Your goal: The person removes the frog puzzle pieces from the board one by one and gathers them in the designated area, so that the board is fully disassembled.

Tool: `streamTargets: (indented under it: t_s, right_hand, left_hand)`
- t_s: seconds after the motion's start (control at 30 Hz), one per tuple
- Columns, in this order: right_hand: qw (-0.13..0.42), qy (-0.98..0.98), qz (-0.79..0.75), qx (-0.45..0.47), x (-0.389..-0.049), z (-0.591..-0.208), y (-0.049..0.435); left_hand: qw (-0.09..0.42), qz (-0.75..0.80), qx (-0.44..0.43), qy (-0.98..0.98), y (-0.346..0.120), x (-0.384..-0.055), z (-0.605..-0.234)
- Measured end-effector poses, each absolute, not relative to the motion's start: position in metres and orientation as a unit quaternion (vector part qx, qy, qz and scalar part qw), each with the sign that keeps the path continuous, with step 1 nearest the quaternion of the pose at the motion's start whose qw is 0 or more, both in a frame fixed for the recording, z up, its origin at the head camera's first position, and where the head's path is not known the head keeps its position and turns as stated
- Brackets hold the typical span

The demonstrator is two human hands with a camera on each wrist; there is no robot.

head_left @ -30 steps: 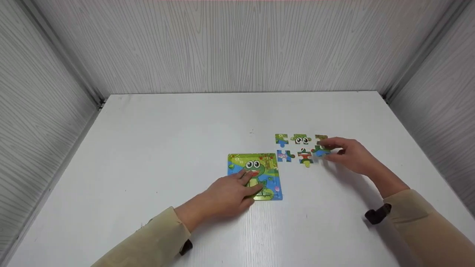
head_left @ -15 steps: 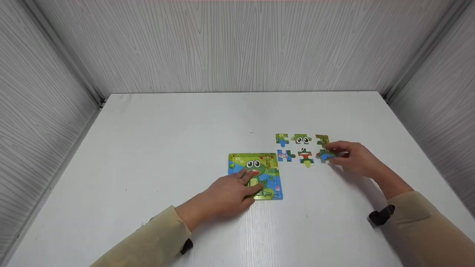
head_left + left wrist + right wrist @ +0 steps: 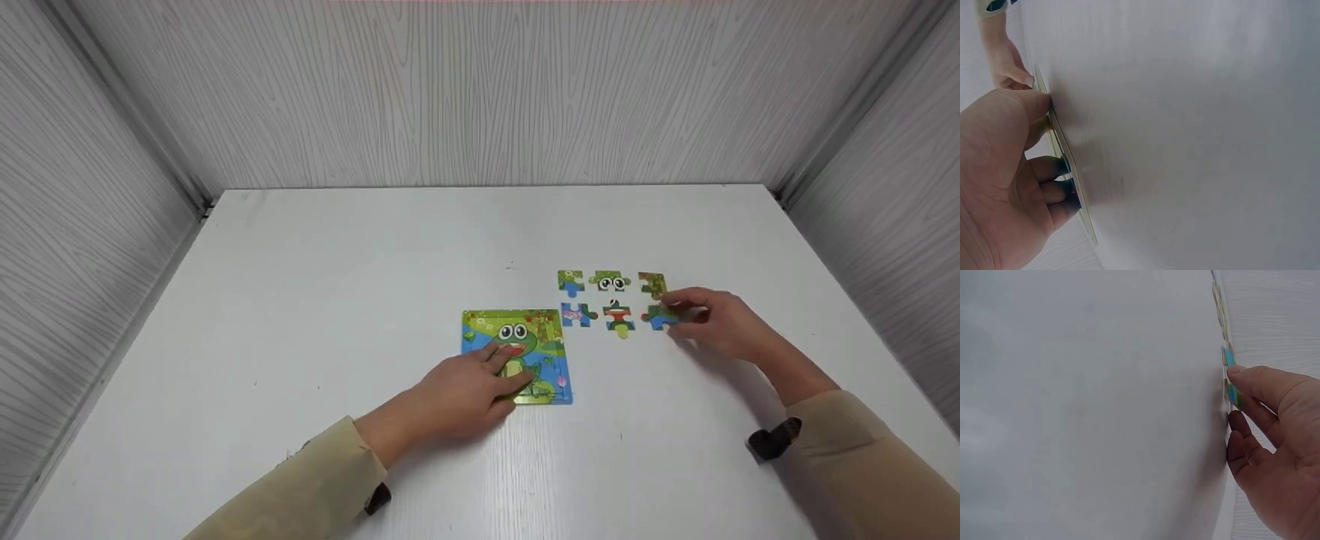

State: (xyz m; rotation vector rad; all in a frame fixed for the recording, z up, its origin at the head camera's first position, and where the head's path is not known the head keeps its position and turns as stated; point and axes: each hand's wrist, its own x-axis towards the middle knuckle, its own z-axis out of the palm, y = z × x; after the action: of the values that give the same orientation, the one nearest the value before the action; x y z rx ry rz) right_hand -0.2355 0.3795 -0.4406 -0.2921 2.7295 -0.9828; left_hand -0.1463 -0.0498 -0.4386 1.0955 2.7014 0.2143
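My left hand (image 3: 465,394) lies on the lower left of a square frog puzzle board (image 3: 551,360), its fingers spread over the picture. In the left wrist view the thumb is right at the board's edge (image 3: 1075,169) and the other fingertips rest on its face. Off to the right, my right hand (image 3: 716,322) pinches a blue and green puzzle piece (image 3: 660,318) between thumb and fingers at the table surface. That piece is the right end of the lower row of loose pieces. The right wrist view shows the thumb on its near edge.
Other loose pieces lie in two rows: a frog-eyes piece (image 3: 609,282), a frog-mouth piece (image 3: 619,318), a pink and blue piece (image 3: 577,315), and green corner pieces (image 3: 570,281). White wood-grain panels (image 3: 480,97) stand around the white table (image 3: 337,262).
My right hand has moved slightly right with the blue and green piece, away from the frog-mouth piece, leaving a gap. The left hand has stayed on the board.
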Motion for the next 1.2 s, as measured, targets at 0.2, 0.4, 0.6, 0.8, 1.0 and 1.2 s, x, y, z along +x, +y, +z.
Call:
streamTargets:
  t_s: [0.2, 0.4, 0.6, 0.8, 1.0, 1.2]
  right_hand:
    - [0.117, 0.932, -0.332, -0.091, -0.2343, -0.4414, 0.3831]
    - [0.112, 0.932, -0.33, -0.1, -0.2344, -0.4425, 0.3836]
    - [0.109, 0.933, -0.325, -0.105, -0.2345, -0.4439, 0.3839]
    - [0.106, 0.935, -0.322, -0.102, -0.2334, -0.4439, 0.385]
    - [0.103, 0.935, -0.322, -0.104, -0.2332, -0.4432, 0.3852]
    - [0.098, 0.932, -0.335, -0.102, -0.234, -0.4416, 0.3843]
  left_hand:
    - [0.11, 0.072, 0.374, 0.918, -0.0498, -0.1461, -0.4387]
    - [0.102, 0.075, 0.378, 0.917, -0.0505, -0.1458, -0.4392]
    - [0.104, 0.072, 0.376, 0.918, -0.0498, -0.1454, -0.4389]
    - [0.107, 0.066, 0.373, 0.919, -0.0489, -0.1455, -0.4388]
    - [0.109, 0.065, 0.374, 0.919, -0.0489, -0.1455, -0.4383]
    - [0.106, 0.068, 0.378, 0.917, -0.0501, -0.1461, -0.4384]
